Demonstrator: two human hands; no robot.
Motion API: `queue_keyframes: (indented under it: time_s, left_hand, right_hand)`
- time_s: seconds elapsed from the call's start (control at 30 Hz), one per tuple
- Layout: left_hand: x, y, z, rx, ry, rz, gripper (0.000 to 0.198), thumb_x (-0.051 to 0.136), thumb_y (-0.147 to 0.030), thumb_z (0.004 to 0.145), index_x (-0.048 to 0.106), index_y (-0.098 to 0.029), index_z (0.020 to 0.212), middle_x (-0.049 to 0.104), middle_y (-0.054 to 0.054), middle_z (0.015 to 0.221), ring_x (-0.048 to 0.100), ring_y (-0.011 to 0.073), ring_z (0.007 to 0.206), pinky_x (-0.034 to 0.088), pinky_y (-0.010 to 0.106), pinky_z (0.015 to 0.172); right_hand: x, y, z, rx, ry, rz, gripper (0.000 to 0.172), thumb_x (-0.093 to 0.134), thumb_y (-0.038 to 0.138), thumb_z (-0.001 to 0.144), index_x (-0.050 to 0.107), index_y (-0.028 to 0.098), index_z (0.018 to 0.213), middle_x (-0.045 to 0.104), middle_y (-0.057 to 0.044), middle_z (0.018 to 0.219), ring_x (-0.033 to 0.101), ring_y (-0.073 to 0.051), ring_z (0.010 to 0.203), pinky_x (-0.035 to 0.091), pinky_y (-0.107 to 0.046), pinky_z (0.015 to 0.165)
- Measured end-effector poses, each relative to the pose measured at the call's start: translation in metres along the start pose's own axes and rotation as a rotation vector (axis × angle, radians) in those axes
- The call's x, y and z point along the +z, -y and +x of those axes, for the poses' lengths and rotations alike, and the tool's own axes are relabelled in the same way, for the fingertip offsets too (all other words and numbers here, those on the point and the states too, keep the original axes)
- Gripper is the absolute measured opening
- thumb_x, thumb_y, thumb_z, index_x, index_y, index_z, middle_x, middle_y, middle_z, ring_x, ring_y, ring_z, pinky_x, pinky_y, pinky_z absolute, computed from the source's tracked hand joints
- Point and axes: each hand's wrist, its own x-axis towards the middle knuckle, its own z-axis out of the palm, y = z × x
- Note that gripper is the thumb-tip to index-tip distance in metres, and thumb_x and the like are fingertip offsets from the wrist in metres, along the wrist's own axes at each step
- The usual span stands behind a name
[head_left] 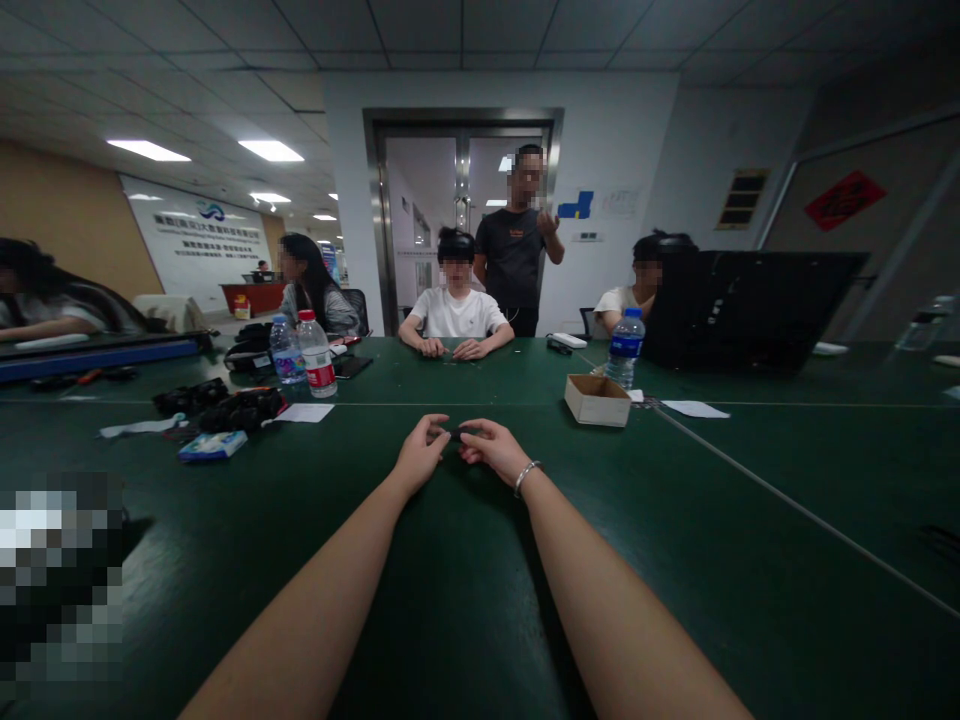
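Both of my hands meet over the dark green table (480, 550), straight ahead of me. A small black object (455, 434) shows between my fingertips; it is too small to name. My right hand (491, 447), with a silver bracelet (527, 478) at the wrist, pinches it from the right. On the other side, the thumb and curled fingers of my left hand (422, 450) close toward it. Whether the left fingertips grip it or only touch it is hidden. To the right, apart from my hands, sits an open cardboard box (598, 402).
Beyond the box stands a blue-labelled water bottle (625, 348) near a large black monitor (750, 310). At left are two bottles, black gear (240, 410), a tissue pack (212, 446) and paper. Across the table sits a person (457, 310); another stands behind.
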Motion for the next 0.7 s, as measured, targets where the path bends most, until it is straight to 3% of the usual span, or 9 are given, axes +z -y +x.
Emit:
queue_keyframes:
  time_s: [0.23,0.33,0.5,0.7]
  left_hand:
    - [-0.0003,-0.0083,-0.0043,-0.002,0.029,0.115,0.039,0.036,-0.046,0.085,0.058,-0.017,0.099,0.045,-0.003,0.049,0.042,0.0105,0.045,0.032,0.02,0.045]
    - [-0.0001,-0.0083,-0.0041,-0.025,0.014,0.115,0.044,0.031,-0.05,0.086,0.057,-0.018,0.101,0.05,-0.001,0.057,0.046,0.0107,0.049,0.034,0.02,0.046]
    - [0.0009,-0.0037,-0.0026,-0.011,0.005,0.04,0.037,0.051,-0.037,0.079,0.05,-0.021,0.113,0.056,0.003,0.089,0.052,0.0094,0.063,0.038,0.018,0.052]
    - [-0.0005,-0.0073,-0.0049,-0.006,0.063,0.063,0.037,0.041,-0.044,0.083,0.055,-0.018,0.106,0.048,-0.003,0.057,0.045,0.0102,0.049,0.033,0.019,0.048]
  right_hand:
    - [0.0018,0.0061,-0.0037,0.016,0.05,0.015,0.02,0.063,0.007,0.077,0.06,0.01,0.096,0.063,-0.002,0.059,0.058,-0.008,0.047,0.051,-0.015,0.046]
    - [0.0022,0.0062,-0.003,0.026,0.04,0.025,0.019,0.063,0.006,0.077,0.06,0.009,0.095,0.063,-0.002,0.059,0.059,-0.008,0.047,0.051,-0.015,0.046]
    - [0.0024,0.0055,-0.0025,0.027,-0.004,0.053,0.017,0.061,0.008,0.078,0.059,0.01,0.094,0.063,-0.003,0.058,0.059,-0.01,0.047,0.05,-0.015,0.045]
    - [0.0028,0.0068,-0.0043,0.03,0.023,0.035,0.016,0.061,0.006,0.077,0.06,0.01,0.093,0.063,-0.003,0.058,0.058,-0.009,0.047,0.051,-0.015,0.045]
